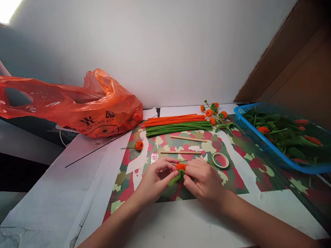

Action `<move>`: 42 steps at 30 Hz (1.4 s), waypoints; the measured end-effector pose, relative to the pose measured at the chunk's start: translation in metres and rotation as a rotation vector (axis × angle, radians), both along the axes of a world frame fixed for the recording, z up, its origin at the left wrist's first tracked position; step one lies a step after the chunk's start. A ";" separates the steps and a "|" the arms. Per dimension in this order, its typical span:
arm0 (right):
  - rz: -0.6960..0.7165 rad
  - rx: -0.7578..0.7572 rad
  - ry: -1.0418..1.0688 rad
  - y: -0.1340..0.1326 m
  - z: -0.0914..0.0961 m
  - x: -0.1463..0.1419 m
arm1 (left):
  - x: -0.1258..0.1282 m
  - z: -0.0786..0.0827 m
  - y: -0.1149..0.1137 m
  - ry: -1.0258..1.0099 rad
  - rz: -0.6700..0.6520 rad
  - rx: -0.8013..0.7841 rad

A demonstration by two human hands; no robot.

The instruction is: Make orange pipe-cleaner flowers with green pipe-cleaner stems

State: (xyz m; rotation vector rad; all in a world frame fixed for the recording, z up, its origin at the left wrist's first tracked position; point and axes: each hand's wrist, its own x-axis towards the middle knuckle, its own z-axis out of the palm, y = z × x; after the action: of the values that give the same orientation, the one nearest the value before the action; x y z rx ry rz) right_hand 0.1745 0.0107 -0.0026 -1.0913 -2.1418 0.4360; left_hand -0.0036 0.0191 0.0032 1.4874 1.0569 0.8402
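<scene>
Both my hands meet over a patterned red, green and cream mat. My left hand pinches a small pipe-cleaner flower, an orange fuzzy head with a short green stem sticking out toward me. My right hand is closed on the same flower from the right, fingers curled around its head. Beyond my hands lie two thin wooden sticks, then a bundle of orange pipe cleaners and a bundle of green ones. A roll of clear tape lies just right of my right hand.
A finished orange flower on a wire lies at the mat's left. A sprig of several orange flowers lies behind the bundles. A blue basket of green and orange pieces stands at the right. An orange plastic bag sits at the back left.
</scene>
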 end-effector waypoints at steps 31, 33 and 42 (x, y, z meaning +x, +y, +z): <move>-0.065 -0.051 0.137 -0.001 -0.006 -0.004 | 0.006 -0.006 -0.002 -0.135 0.042 -0.206; -0.070 -0.032 0.122 -0.001 -0.008 -0.004 | 0.006 -0.008 -0.001 -0.155 0.023 -0.223; -0.083 0.002 0.136 0.001 -0.008 -0.004 | 0.007 -0.007 -0.001 -0.140 -0.035 -0.200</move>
State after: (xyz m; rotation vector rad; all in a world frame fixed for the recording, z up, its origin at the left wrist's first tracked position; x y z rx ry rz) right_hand 0.1710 0.0116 -0.0108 -1.1128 -1.9712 0.4555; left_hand 0.0037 0.0183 -0.0039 1.2582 0.9781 0.7783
